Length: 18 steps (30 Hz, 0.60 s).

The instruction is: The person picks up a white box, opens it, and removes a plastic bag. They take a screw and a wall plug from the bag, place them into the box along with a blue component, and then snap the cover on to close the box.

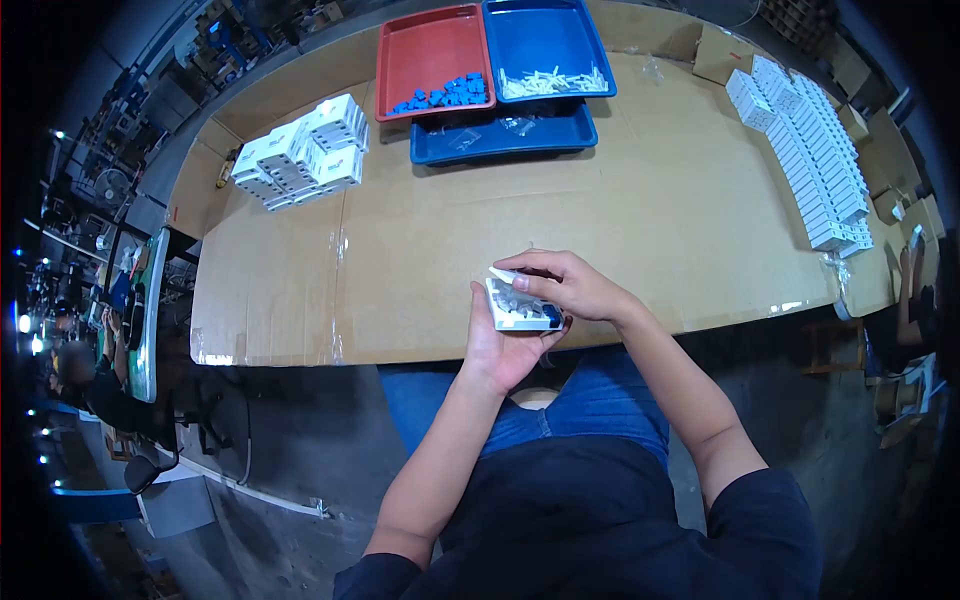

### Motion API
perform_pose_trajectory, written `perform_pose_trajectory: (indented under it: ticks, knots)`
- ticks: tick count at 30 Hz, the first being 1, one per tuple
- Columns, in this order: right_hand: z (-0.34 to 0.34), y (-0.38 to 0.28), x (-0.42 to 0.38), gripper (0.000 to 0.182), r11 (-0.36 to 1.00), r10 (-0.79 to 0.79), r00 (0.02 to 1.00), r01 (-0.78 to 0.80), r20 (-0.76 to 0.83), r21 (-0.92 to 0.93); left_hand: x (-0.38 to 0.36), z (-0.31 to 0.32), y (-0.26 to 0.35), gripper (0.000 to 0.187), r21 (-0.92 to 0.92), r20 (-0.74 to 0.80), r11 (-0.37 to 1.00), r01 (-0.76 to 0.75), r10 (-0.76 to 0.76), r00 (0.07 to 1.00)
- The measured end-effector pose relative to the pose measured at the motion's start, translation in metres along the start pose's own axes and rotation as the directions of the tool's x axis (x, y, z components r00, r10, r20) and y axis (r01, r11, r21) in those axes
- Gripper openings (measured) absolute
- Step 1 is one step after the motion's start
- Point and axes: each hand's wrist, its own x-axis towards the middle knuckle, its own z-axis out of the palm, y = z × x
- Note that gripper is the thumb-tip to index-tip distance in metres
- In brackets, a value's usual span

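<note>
My left hand (494, 352) cradles a white plastic housing (512, 324) from below, just over the front edge of the table. Grey and metallic parts fill the housing, and a dark blue part (551, 316) sits in its right corner. Over its top side, my right hand (580, 288) has thumb and fingers closed on a slim white plastic piece (503, 274). That piece slants across the housing's upper left corner; the fingers hide its other end.
Ahead are a red tray (430, 45) with blue parts (445, 94), a blue tray (545, 40) with white sticks (555, 83), and a lower blue tray (470, 146). White boxed units (300, 155) are stacked left, long white rows (815, 150) right. Co-workers (105, 370) sit beyond both sides.
</note>
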Motion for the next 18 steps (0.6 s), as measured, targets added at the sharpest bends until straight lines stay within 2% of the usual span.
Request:
perform_pose_trajectory:
  ticks: [4, 5, 7, 9, 12, 14, 18]
  knots:
    - [-0.002, 0.0, -0.003, 0.038, 0.98, 0.16, 0.984, -0.168, 0.084, 0.109, 0.008, -0.024, 0.0, 0.067, 0.025, 0.072, 0.999, 0.046, -0.048, 0.996]
    - [-0.003, 0.001, -0.003, 0.038, 0.98, 0.159, 0.984, -0.167, 0.081, 0.111, 0.011, -0.029, 0.002, 0.064, 0.032, 0.121, 0.997, 0.071, -0.075, 0.99]
    - [-0.002, 0.006, -0.003, 0.039, 0.987, 0.14, 0.988, -0.145, 0.066, 0.074, 0.01, -0.022, 0.003, 0.062, -0.005, 0.119, 0.997, 0.081, -0.08, 0.99]
    - [-0.002, 0.012, -0.003, 0.041, 0.989, 0.127, 0.989, -0.132, 0.071, 0.073, 0.012, -0.017, 0.001, 0.063, 0.032, 0.026, 0.999, 0.036, -0.037, 0.999]
    - [-0.009, 0.014, -0.001, 0.044, 0.992, 0.123, 0.985, -0.126, 0.12, 0.017, 0.016, -0.017, 0.002, 0.062, 0.014, -0.028, 1.0, 0.024, -0.024, 0.999]
    - [-0.01, 0.014, 0.002, 0.046, 0.991, 0.137, 0.977, -0.134, 0.165, -0.029, 0.018, -0.021, 0.003, 0.061, -0.005, -0.013, 0.999, 0.032, -0.032, 0.999]
    - [-0.004, 0.013, 0.01, 0.044, 0.985, 0.159, 0.979, -0.149, 0.125, -0.086, 0.018, -0.018, 0.005, 0.059, -0.059, -0.033, 0.998, 0.029, -0.031, 0.999]
